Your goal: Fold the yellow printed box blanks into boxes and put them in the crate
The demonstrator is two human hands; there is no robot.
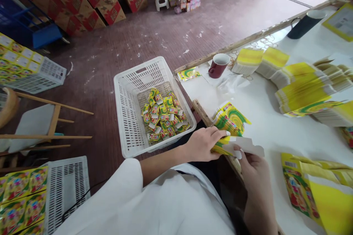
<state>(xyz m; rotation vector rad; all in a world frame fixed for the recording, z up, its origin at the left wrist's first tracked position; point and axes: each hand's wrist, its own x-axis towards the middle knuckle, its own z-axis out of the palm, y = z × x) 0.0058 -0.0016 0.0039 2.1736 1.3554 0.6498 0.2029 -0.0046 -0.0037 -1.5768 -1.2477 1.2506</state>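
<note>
Over the table's front edge, both my hands are on one small yellow carton (pixel 226 147) whose white inner flaps stick out to the right. My left hand (pixel 202 144) wraps around its left end. At the other end, my right hand (pixel 255 170) pinches the flaps between thumb and fingers. Just beyond my hands lies a stack of flat printed yellow cartons (pixel 231 119) on the white table (pixel 261 110). To the left, a white plastic basket (pixel 124 117) on the floor holds a heap of small yellow-green cartons (pixel 162 115), several with white flaps standing out.
On the table are a dark red mug (pixel 218 67), a dark cup (pixel 307 24), rubber bands (pixel 266 42), stacks of flat yellow cartons (pixel 303 84) and larger yellow boxes (pixel 317 187). A wooden chair (pixel 35 125), filled crates (pixel 68 187), a blue trolley (pixel 45 36) and cardboard boxes (pixel 82 0) stand leftward.
</note>
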